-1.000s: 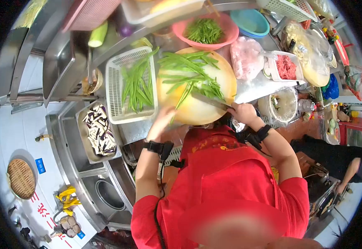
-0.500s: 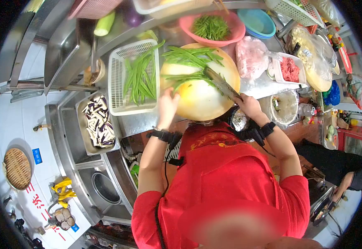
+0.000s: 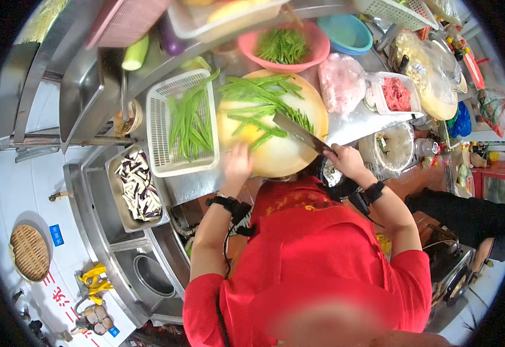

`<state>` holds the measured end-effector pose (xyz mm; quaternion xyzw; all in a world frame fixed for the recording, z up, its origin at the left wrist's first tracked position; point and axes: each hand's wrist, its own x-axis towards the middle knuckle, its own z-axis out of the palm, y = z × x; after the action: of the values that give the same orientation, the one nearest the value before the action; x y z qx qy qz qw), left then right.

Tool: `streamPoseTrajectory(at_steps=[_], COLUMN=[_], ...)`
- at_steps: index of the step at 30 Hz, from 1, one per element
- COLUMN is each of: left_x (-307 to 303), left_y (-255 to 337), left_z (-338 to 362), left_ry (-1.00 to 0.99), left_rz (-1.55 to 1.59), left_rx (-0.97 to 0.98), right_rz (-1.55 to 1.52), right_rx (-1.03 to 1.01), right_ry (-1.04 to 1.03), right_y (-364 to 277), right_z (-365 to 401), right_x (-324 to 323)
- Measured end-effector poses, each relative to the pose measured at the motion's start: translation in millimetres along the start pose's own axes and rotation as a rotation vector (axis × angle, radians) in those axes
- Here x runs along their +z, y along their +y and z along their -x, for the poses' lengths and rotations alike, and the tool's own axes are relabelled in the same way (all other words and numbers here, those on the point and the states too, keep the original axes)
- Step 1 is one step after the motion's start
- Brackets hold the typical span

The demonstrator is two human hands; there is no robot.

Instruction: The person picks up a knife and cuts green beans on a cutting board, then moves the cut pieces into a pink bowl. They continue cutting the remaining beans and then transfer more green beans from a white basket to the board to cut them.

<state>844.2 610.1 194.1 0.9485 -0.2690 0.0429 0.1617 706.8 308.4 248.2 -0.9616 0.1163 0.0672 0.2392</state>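
Knife (image 3: 296, 132) (clenched in right hand (image 3: 342, 160)) has dropped lower across beans (image 3: 258, 110); left hand (image 3: 238, 163) rests open.

One knife (image 3: 298, 134), one board (image 3: 284, 157), two bowls (image 3: 324, 50) (image 3: 348, 32)

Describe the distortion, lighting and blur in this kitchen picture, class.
Head view: strong fisheye, with a black ring at the corners and the steel basin edges bowed; bright, even light, with glare on the counter; the left hand is slightly smeared and the knife fairly sharp; a blurred patch sits low over the red shirt.
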Motion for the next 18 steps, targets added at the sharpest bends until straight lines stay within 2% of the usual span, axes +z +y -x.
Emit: streamPoseTrajectory(at_steps=[3, 5, 6, 8, 10, 12, 14, 17, 18], left_x=[10, 19, 29, 47, 8, -8, -5, -13, -5], left_y=[13, 13, 7, -9, 1, 4, -1, 11, 8], left_z=[-40, -66, -75, -93, -108, -114, -111, -68, -50], left_ry=[0.028, 0.068, 0.075, -0.063, -0.141, 0.098, 0.135, -0.353, -0.334], left_rz=[0.067, -0.107, -0.105, -0.084, -0.109, -0.020, 0.003, 0.015, -0.081], left_rx=[0.088, 0.278, 0.280, 0.186, 0.193, 0.100, 0.108, 0.003, 0.073], right_rz=[-0.044, -0.058, -0.075, -0.088, -0.133, -0.156, -0.114, -0.083, -0.091], right_rx=[0.020, 0.041, 0.044, 0.043, 0.089, 0.100, 0.078, 0.061, 0.066], right_ry=[0.019, 0.026, 0.047, 0.077, 0.054, 0.052, 0.036, -0.054, -0.059], right_y=[-1, 3, 5, 6, 4, 7, 11, 3, 3], right_z=[2, 2, 4, 4, 11, 15, 17, 20, 21], right_x=[0, 2, 3, -2, -7, -4, 1, -3, 0])
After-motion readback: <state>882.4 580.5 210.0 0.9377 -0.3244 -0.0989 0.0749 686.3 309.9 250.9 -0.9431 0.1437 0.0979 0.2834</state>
